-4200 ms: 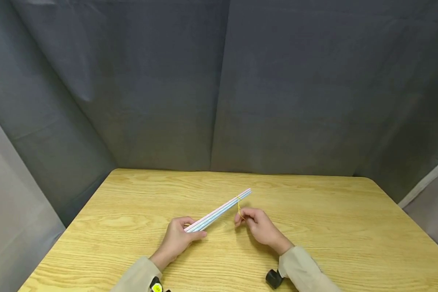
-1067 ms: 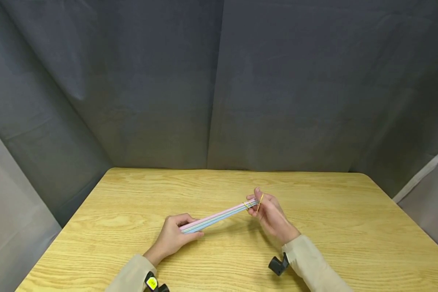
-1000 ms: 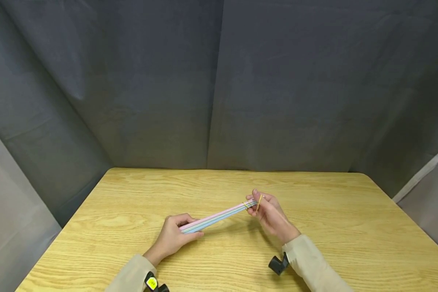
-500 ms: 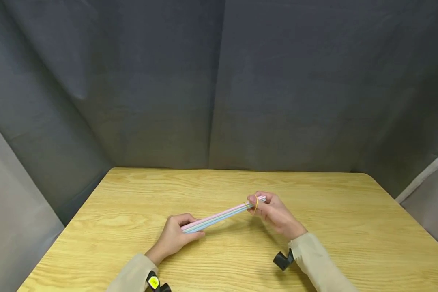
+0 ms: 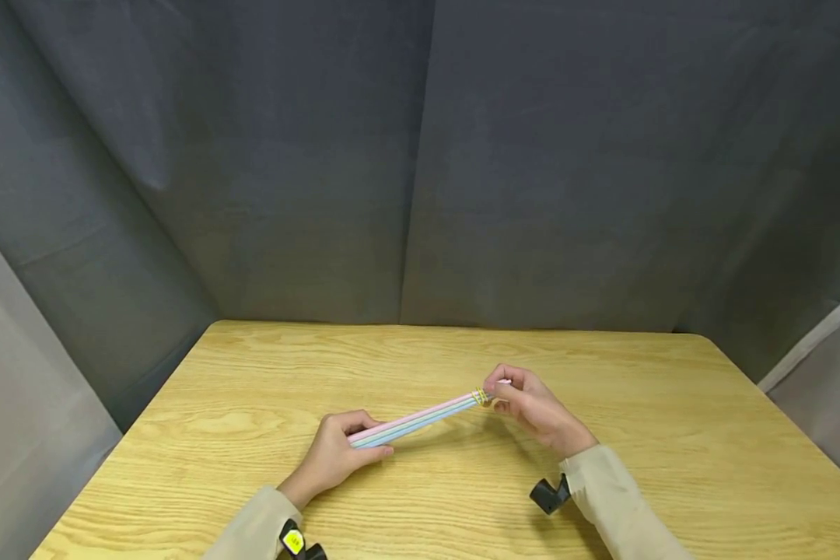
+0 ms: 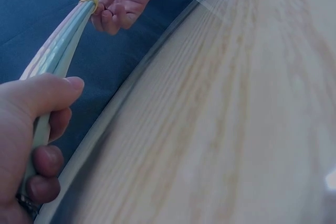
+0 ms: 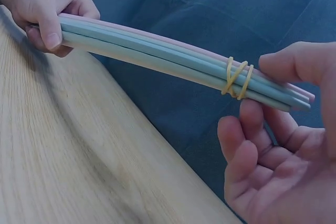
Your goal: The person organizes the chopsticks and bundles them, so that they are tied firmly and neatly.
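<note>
A bundle of pastel pink, blue and green chopsticks (image 5: 414,420) slants up to the right above the table. My left hand (image 5: 330,455) grips its lower end, thumb along one side and fingers curled round the other. Near the far end a yellow rubber band (image 7: 229,80) is wound round the bundle in several turns, some crossing. Just past the band, my right hand (image 5: 537,411) pinches the chopsticks between thumb and fingers, and their tips stick out beyond. The left wrist view shows the band (image 6: 90,1) right beside the right fingertips.
The wooden table (image 5: 252,389) has rounded back corners. Dark grey cloth (image 5: 308,194) hangs behind it, and paler cloth (image 5: 28,435) hangs at the left. A small black camera (image 5: 549,494) is worn on the right wrist.
The right hand first held a hanging loop of the rubber band, then stretched it over the chopsticks' end. Now the loop sits tight round the bundle. The left hand keeps its grip.
</note>
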{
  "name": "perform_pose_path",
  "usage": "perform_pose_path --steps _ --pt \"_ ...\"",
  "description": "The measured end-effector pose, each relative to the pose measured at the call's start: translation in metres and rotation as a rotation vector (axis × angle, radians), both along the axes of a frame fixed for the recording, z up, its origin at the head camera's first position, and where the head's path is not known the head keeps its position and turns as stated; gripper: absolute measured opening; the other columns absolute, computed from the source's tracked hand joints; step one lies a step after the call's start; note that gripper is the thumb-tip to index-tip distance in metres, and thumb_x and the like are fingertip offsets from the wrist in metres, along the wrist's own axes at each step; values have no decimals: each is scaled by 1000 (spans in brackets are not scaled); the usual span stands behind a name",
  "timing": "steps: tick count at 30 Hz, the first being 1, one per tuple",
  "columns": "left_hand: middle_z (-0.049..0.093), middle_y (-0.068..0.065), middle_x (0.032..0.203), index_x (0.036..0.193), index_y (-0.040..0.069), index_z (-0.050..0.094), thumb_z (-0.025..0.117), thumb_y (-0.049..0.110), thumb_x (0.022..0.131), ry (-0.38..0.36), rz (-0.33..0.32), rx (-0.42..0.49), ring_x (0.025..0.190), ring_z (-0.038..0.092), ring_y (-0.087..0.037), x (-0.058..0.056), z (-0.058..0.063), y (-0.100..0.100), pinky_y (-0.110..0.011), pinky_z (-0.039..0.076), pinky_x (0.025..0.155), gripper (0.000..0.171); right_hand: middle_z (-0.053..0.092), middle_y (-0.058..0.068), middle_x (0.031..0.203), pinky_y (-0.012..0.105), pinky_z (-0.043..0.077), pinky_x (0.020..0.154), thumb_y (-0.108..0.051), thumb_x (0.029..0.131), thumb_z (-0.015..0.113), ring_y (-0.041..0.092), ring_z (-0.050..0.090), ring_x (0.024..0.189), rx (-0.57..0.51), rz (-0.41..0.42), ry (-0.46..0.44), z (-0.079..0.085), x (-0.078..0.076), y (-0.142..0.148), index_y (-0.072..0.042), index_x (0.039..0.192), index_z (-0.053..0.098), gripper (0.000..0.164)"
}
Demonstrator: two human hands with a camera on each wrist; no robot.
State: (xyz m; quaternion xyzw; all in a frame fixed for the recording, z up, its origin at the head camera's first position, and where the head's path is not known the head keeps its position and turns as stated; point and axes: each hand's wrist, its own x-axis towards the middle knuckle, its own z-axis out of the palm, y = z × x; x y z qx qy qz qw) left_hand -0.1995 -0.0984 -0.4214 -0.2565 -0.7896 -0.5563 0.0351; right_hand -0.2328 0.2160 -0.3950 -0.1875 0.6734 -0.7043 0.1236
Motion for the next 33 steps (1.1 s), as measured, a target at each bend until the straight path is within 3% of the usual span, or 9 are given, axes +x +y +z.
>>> perform_pose_path --steps 6,9,13,24,29,33 --pt "73 -16 94 88 0 71 81 1 73 2 -13 2 73 61 -5 0 0 1 -21 50 64 18 56 -4 86 24 42 67 -11 97 53 11 55 77 73 25 22 0 -1 5 -12 93 57 6" --pt "73 -13 95 88 4 72 83 8 73 6 -16 15 74 62 -5 -8 -14 0 -21 51 65 19 55 -1 84 25 39 64 -11 97 55 11 50 72 148 21 57 3 -1 8 -8 97 57 4" --pt "74 -10 94 90 9 73 85 18 72 -7 -14 30 74 62 -6 -18 -30 -2 -22 52 66 24 52 -1 78 26 36 60 -12 96 58 9 43 65 226 20 109 7 0 8 0 102 56 13" --pt "73 -14 92 96 3 73 85 15 73 -50 -44 65 71 60 -4 -16 -34 2 -22 51 62 29 56 -1 78 24 42 63 -13 95 61 11 51 69 353 -10 138 8 -1 13 7 106 59 23" --pt "72 -14 90 95 3 73 85 15 73 -42 -68 79 67 61 -5 -18 -36 3 -23 52 59 28 61 7 82 25 47 65 -12 93 63 13 56 71 370 -7 137 9 0 18 11 108 60 27" --pt "73 -13 90 96 5 74 85 16 73 -59 -76 76 68 63 -6 -20 -37 4 -23 53 60 28 63 6 80 23 45 60 -12 91 66 9 53 66 365 -5 124 9 0 19 10 106 62 27"
